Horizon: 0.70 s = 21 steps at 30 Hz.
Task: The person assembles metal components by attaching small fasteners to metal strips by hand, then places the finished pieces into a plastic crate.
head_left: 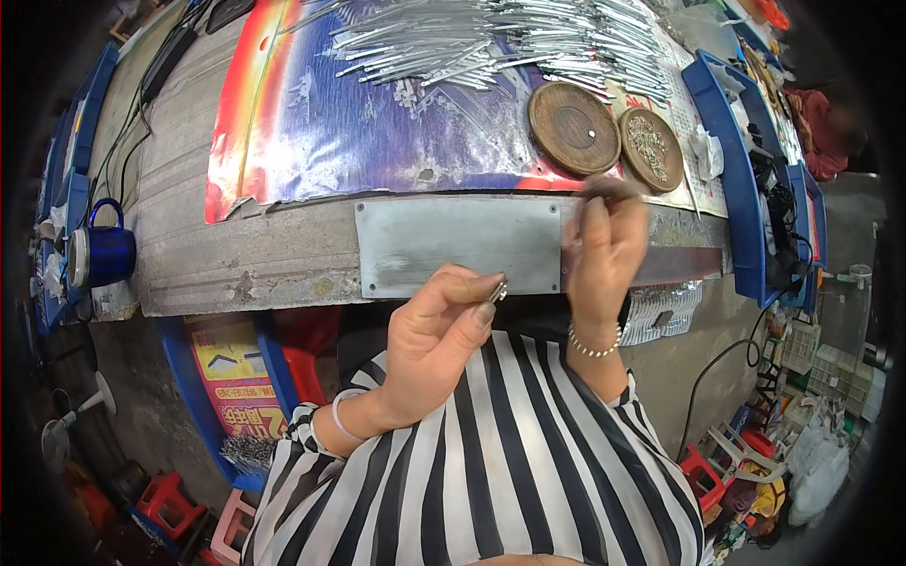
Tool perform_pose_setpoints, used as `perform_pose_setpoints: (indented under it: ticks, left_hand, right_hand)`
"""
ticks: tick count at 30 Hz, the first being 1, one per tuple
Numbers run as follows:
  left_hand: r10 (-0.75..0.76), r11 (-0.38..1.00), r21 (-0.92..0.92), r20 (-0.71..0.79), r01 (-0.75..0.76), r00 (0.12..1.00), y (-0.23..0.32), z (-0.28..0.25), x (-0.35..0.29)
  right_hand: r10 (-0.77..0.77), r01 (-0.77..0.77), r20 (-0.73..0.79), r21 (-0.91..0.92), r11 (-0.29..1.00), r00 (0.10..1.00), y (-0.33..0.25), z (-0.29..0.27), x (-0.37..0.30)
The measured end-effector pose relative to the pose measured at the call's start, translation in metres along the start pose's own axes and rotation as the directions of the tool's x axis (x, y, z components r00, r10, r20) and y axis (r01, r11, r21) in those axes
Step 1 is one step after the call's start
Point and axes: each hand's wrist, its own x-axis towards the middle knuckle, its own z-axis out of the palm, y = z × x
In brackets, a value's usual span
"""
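My left hand (439,325) is raised over the near edge of the bench, its thumb and fingers pinched together. A small shiny metal piece (497,289) sticks out between those fingertips; its exact kind is too small to make out. Off to the right, my right hand (609,250) is up by the near side of a round wooden dish (552,127) that has one small pale bit in it. Motion smears its fingers, so what they hold, if anything, does not show. Beside that dish, a second wooden dish (668,158) contains many tiny metal parts.
A grey metal plate (453,241) is fixed to the bench's front edge. Piles of thin metal strips (425,42) cover the back of a colourful sheet (359,141). A blue mug (111,255) stands at left, a blue bin (746,226) at right. Below left hangs a blue tray (193,377).
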Motion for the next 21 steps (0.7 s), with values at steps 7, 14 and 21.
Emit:
perform_pose_setpoints:
  ticks: [7, 14, 21]
  left_hand:
    - [-0.141, 0.972, -0.196, -0.043, 0.13, 0.989, 0.0, 0.003, 0.003]
    - [-0.081, 0.995, -0.054, -0.01, 0.08, 0.997, -0.003, -0.008, -0.002]
    - [-0.082, 0.995, -0.056, -0.083, 0.078, 0.993, 0.008, -0.019, 0.008]
  right_hand:
    - [-0.124, 0.172, 0.191, -0.259, 0.951, 0.974, 0.008, -0.003, -0.006]
    - [-0.3, 0.349, 0.274, -0.15, 0.925, 0.914, 0.005, -0.005, -0.013]
    - [-0.275, 0.292, 0.299, -0.014, 0.956, 0.914, -0.015, 0.002, -0.016]
